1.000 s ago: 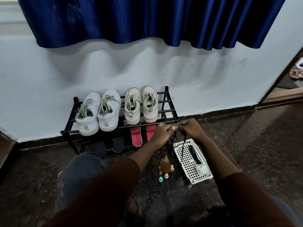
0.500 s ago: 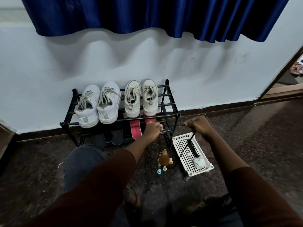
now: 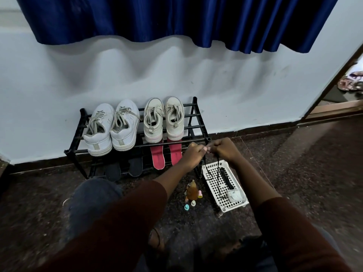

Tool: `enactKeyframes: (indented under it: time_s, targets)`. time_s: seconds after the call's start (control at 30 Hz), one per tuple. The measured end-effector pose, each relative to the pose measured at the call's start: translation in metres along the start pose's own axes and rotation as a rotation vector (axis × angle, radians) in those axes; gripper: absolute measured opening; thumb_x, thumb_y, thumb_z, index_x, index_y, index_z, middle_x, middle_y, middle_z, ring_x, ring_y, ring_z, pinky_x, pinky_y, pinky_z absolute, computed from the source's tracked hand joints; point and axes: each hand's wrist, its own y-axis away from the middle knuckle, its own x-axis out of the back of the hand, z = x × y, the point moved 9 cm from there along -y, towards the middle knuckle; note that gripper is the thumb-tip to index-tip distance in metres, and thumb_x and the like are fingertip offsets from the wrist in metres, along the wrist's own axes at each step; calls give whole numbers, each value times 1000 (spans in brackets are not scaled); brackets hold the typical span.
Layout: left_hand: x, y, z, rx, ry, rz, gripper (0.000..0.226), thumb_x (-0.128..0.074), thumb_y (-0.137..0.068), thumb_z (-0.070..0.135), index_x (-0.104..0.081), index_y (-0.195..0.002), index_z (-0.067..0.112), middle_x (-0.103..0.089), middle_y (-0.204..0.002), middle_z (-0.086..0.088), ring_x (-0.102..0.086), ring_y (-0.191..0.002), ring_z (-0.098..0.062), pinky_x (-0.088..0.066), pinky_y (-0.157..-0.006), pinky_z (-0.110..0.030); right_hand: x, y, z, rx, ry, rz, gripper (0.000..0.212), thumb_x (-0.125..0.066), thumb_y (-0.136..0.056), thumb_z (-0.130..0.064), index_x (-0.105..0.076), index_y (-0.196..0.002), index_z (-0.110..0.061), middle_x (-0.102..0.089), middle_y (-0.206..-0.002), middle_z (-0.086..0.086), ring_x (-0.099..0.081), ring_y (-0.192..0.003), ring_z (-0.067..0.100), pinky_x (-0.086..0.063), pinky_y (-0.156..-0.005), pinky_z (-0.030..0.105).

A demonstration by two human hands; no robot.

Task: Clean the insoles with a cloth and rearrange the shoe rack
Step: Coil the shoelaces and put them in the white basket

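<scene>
A black shoe rack (image 3: 196, 112) stands against the wall. On its top shelf sit two white sneakers (image 3: 112, 126) and two cream sneakers (image 3: 164, 119). Two red insoles (image 3: 158, 157) and two black insoles (image 3: 123, 167) lie on the lower shelf. My left hand (image 3: 193, 154) and my right hand (image 3: 225, 149) meet at the rack's front right corner, both pinching a black shoelace (image 3: 216, 173) that hangs down over a white basket (image 3: 214, 183). A crumpled white cloth (image 3: 234, 195) lies in the basket's near end.
A small amber bottle (image 3: 192, 191) and little coloured caps (image 3: 189, 205) stand on the dark floor left of the basket. A blue curtain (image 3: 176, 18) hangs above. A doorway (image 3: 345, 95) opens at the right. My knee (image 3: 92, 197) is in front of the rack.
My hands parted half a second ago, stretching the lace, and have now come back together at the rack's right corner. The view tilted slightly.
</scene>
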Motion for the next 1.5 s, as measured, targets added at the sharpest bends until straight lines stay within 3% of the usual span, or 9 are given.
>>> enactKeyframes:
  time_s: [0.17, 0.33, 0.53, 0.63, 0.73, 0.8, 1.07, 1.37, 1.5]
  targets:
    - [3, 1, -3, -1, -4, 19, 27, -39, -101, 16, -62, -97, 1, -39, -94, -4, -41, -89, -16, -24, -64, -23, 6, 0, 5, -33, -46, 14, 16, -61, -83, 3, -69, -74, -7, -65, -65, 12, -56, -60, 21, -45, -56, 26]
    - [11, 2, -28, 96, -32, 20, 26, -37, -100, 15, -60, -91, 6, -39, -100, -8, -41, -92, -17, -28, -72, -23, 25, 7, 18, -89, -61, 65, 11, -59, -82, 7, -67, -75, 4, -64, -68, 15, -55, -53, 14, -43, -45, 16]
    - [35, 2, -56, 236, -216, 49, 39, -38, -99, 8, -37, -64, 25, -34, -68, 11, -41, -83, -14, -33, -76, -20, 44, 13, 21, -109, -75, 96, 11, -56, -82, 10, -67, -84, 10, -60, -61, 11, -52, -47, 9, -43, -45, 16]
    - [43, 3, -59, 265, -190, 94, 27, -38, -100, 12, -63, -90, 6, -38, -66, 8, -49, -70, -15, -39, -76, -23, 41, 11, 17, -85, -68, 76, 9, -58, -82, 8, -67, -81, 10, -63, -65, 14, -53, -49, 11, -44, -48, 19]
    - [39, 1, -45, 190, -124, 111, 34, -39, -101, 19, -56, -126, 4, -53, -104, -8, -52, -109, -27, -35, -87, -23, 32, 9, 11, -64, -54, 46, 8, -61, -82, 5, -68, -79, 7, -66, -71, 17, -54, -52, 14, -43, -48, 20]
    - [31, -1, -31, 121, -85, 100, 37, -38, -102, 26, -52, -133, 11, -43, -125, -20, -43, -120, -29, -32, -98, -27, 22, 8, 5, -51, -72, 14, 8, -61, -83, 6, -67, -85, 11, -65, -70, 17, -53, -50, 13, -42, -46, 19]
    - [13, -5, 13, -43, -58, 102, 30, -40, -101, 17, -59, -102, -6, -38, -97, -9, -41, -87, -17, -22, -63, -25, 5, 3, -11, -28, -139, 13, 7, -63, -81, 3, -70, -80, 5, -64, -72, 23, -52, -59, 21, -43, -57, 27]
    - [29, 2, -33, 113, -168, 109, 31, -37, -102, 15, -57, -107, -8, -45, -100, -12, -48, -103, -28, -28, -73, -26, 24, 13, 9, -107, -105, 58, 9, -59, -80, 9, -67, -83, 13, -62, -71, 20, -49, -51, 17, -42, -44, 19]
    - [40, 8, -50, 188, -293, 96, 31, -38, -100, 9, -55, -122, -5, -58, -111, -13, -49, -118, -29, -36, -92, -25, 30, 16, 13, -119, -27, 50, 9, -59, -78, 9, -68, -76, 10, -60, -55, 11, -46, -38, 9, -37, -40, 18]
